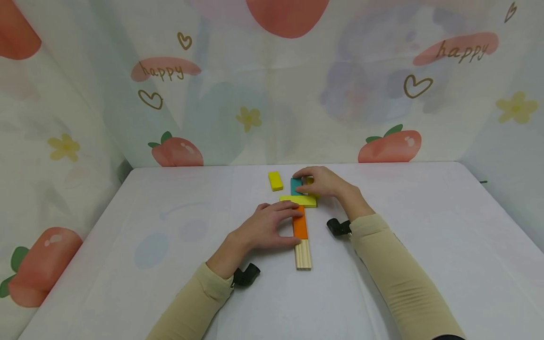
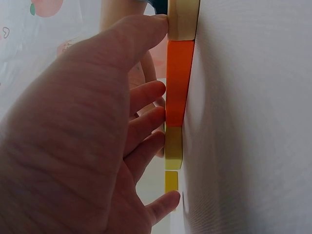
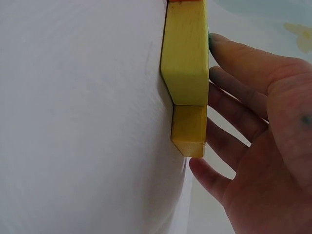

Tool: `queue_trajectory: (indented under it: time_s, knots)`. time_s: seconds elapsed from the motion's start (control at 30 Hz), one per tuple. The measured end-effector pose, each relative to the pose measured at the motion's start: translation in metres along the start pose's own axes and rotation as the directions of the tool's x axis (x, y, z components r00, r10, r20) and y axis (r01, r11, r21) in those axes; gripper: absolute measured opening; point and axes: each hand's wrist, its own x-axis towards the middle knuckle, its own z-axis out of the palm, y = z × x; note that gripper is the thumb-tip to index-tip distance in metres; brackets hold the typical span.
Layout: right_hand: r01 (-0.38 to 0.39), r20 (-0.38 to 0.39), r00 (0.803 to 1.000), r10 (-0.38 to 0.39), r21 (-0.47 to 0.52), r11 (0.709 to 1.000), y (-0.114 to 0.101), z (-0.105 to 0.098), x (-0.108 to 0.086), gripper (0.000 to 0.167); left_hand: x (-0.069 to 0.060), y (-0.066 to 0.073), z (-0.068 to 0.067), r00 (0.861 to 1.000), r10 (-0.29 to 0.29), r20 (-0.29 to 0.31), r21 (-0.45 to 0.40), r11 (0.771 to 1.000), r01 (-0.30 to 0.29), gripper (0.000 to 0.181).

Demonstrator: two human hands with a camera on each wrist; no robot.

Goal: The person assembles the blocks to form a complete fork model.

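Teal block lies on bench, just beyond crosswise yellow-green block. I see right hand touching teal block, fingers relaxed. Left hand spread, fingertips at orange block, thumb touching wooden block.

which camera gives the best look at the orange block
The left wrist view: the orange block appears large there, one long side visible from end to end. The head view shows it smaller, from above, partly covered by the left hand; the right wrist view catches only a sliver at the picture's top edge.
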Motion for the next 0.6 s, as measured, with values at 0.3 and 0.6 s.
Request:
queue_trajectory:
  time_s: [0.3, 0.6]
  knots:
    - [0.001, 0.000, 1.000, -0.001, 0.013, 1.000, -0.0002, 0.0004, -0.0006, 0.045, -0.0004, 0.0005, -0.0008, 1.000, -0.004, 0.007, -0.006, 1.000, 0.004, 0.061]
    - [0.031, 0.004, 1.000, -0.031, -0.004, 1.000, 0.0003, -0.0013, -0.0002, 0.046, 0.0000, -0.0003, -0.0007, 1.000, -0.007, 0.012, -0.009, 1.000, 0.007, 0.060]
